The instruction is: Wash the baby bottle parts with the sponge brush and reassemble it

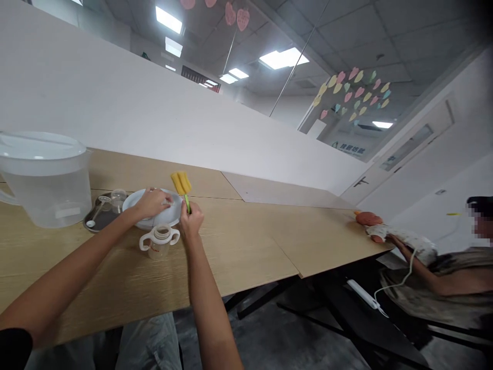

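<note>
My right hand is closed around the green handle of a yellow sponge bottle brush, its sponge head pointing up. Over a white bowl is my left hand, its fingers curled at something small and pale that I cannot make out. Below the bowl, in front of both hands, a clear baby bottle with two white handles stands upright with its top uncovered. Left of the bowl, a dark tray carries a small clear cup-like piece and a thin white-ended piece.
A large translucent lidded pitcher stands at the table's left. A low white partition runs behind the wooden table. At the far right, another person holds a doll-like thing near the table end, beside a white power strip.
</note>
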The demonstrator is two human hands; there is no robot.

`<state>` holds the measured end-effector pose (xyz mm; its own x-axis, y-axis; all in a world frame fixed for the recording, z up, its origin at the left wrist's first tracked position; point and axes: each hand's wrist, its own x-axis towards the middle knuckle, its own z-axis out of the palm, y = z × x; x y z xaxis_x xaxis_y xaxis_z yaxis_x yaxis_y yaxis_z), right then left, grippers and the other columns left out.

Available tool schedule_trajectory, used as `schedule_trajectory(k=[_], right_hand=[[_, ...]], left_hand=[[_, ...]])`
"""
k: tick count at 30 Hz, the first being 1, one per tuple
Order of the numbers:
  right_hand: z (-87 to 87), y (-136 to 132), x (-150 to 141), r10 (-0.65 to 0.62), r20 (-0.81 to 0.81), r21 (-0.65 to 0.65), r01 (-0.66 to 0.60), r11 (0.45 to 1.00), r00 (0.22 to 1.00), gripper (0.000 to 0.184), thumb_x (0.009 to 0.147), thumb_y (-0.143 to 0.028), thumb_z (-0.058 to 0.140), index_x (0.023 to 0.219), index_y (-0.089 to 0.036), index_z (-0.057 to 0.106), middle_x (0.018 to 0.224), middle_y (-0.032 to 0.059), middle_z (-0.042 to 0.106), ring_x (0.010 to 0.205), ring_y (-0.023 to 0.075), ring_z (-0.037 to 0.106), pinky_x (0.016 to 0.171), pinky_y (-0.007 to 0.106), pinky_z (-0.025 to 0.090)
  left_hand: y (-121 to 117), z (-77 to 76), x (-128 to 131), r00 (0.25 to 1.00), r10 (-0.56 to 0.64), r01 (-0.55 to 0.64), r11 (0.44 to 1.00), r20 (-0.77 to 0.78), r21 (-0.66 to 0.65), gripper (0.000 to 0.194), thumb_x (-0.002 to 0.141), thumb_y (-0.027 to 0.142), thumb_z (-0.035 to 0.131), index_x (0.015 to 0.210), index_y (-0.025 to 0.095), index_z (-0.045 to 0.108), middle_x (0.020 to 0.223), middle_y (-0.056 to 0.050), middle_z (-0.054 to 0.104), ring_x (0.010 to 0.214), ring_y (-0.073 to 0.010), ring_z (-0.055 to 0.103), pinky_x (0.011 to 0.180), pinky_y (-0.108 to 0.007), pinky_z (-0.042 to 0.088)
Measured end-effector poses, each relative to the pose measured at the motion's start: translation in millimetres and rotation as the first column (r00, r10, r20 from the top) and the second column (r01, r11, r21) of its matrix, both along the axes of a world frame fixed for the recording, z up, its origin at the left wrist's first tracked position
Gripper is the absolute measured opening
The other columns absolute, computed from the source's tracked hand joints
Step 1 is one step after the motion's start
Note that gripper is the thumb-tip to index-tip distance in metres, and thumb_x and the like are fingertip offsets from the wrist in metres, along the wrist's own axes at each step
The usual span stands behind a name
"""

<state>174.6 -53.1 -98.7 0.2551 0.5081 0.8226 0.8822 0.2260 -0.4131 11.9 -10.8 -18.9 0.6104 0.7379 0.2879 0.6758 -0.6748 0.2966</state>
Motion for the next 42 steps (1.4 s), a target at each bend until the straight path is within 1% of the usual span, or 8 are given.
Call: schedule_trajectory(k=[5, 14, 17, 20, 25, 28, 32, 42], right_hand=[[-2.3, 0, -1, 0.035, 0.076, 0.041, -0.038, 0.998, 0.996, 0.034, 0.097, -0.036, 0.047, 0.084, -0.017, 0.072, 0.067, 0.0044, 0.064, 0.062, 0.0131, 0.056, 0.059, 0.023, 0.038], [-7.1, 4, 1, -0.022, 0.099, 0.076, 0.014, 0.997, 0.995, 0.036, 0.097, -0.037, 0.045, 0.089, -0.017, 0.074, 0.065, 0.0054, 0.065, 0.058, 0.0129, 0.057, 0.055, 0.023, 0.037], [-9.4, 3, 0, 0.034, 0.172, 0.078, -0.048, 0.996, 0.985, 0.034, 0.097, -0.036, 0.046, 0.093, -0.017, 0.074, 0.065, 0.0055, 0.066, 0.057, 0.0132, 0.057, 0.055, 0.023, 0.039], [-8.7, 1, -1, 0.064, 0.135, 0.105, -0.078, 0.991, 0.989, 0.037, 0.098, -0.039, 0.044, 0.094, -0.016, 0.073, 0.065, 0.006, 0.066, 0.058, 0.0134, 0.057, 0.057, 0.023, 0.04], [-1.8, -4, 0, 0.046, -0.101, 0.136, -0.033, 0.99, 0.994, 0.048, 0.1, -0.043, 0.037, 0.076, -0.016, 0.068, 0.063, 0.0041, 0.06, 0.057, 0.0123, 0.051, 0.058, 0.024, 0.039], [0.1, -4, 2, 0.016, -0.141, 0.131, 0.002, 0.991, 0.99, 0.05, 0.099, -0.044, 0.036, 0.067, -0.017, 0.064, 0.058, 0.002, 0.055, 0.054, 0.0116, 0.047, 0.056, 0.024, 0.037], [-1.0, -4, 2, -0.004, -0.115, 0.133, 0.02, 0.991, 0.993, 0.05, 0.099, -0.044, 0.035, 0.064, -0.019, 0.061, 0.057, 0.0012, 0.054, 0.053, 0.0113, 0.045, 0.055, 0.023, 0.036], [-1.7, -4, 2, 0.007, -0.14, 0.141, 0.013, 0.99, 0.99, 0.047, 0.097, -0.041, 0.039, 0.059, -0.02, 0.055, 0.053, -0.0015, 0.046, 0.051, 0.0108, 0.039, 0.054, 0.023, 0.033]], left_hand=[[4, 22.5, -11, 0.81, 0.064, 0.028, 0.989, 0.582, -0.148, 0.056, 0.077, 0.046, 0.056, 0.122, 0.014, 0.065, 0.123, -0.013, 0.068, 0.107, -0.0262, 0.064, 0.095, -0.037, 0.048], [-21, 46.8, -21, 0.451, 0.201, 0.089, 0.959, 0.87, -0.267, 0.052, 0.07, 0.047, 0.067, 0.112, 0.016, 0.064, 0.109, -0.009, 0.07, 0.103, -0.0219, 0.064, 0.092, -0.036, 0.051], [-25, 51.6, -23, 0.517, 0.154, 0.051, 0.976, 0.842, -0.21, 0.045, 0.068, 0.045, 0.069, 0.102, 0.017, 0.063, 0.104, -0.008, 0.07, 0.1, -0.0214, 0.065, 0.09, -0.034, 0.051], [-30, 60.1, -32, 0.698, 0.169, -0.123, 0.986, 0.696, -0.116, 0.037, 0.074, 0.047, 0.065, 0.098, 0.019, 0.064, 0.1, -0.006, 0.071, 0.096, -0.0214, 0.066, 0.087, -0.032, 0.051], [-24, 71.5, -69, 0.92, 0.352, -0.364, 0.931, 0.173, 0.038, 0.033, 0.081, 0.031, 0.057, 0.111, 0.02, 0.065, 0.097, -0.006, 0.072, 0.086, -0.0233, 0.064, 0.081, -0.033, 0.047], [-9, 62.4, -92, 0.919, 0.363, -0.38, 0.919, -0.155, -0.101, 0.026, 0.069, 0.016, 0.066, 0.094, 0.017, 0.071, 0.082, -0.005, 0.073, 0.081, -0.0234, 0.063, 0.08, -0.033, 0.046], [8, 41.1, -106, 0.869, 0.387, -0.461, 0.859, -0.308, -0.222, 0.014, 0.05, 0.006, 0.073, 0.055, 0.014, 0.063, 0.044, -0.005, 0.056, 0.068, -0.0274, 0.064, 0.075, -0.038, 0.047], [16, 19.9, -102, 0.866, 0.401, -0.46, 0.873, -0.298, -0.163, 0.025, 0.039, 0.015, 0.079, 0.051, 0.016, 0.056, 0.048, -0.005, 0.057, 0.075, -0.0332, 0.066, 0.073, -0.044, 0.052]])
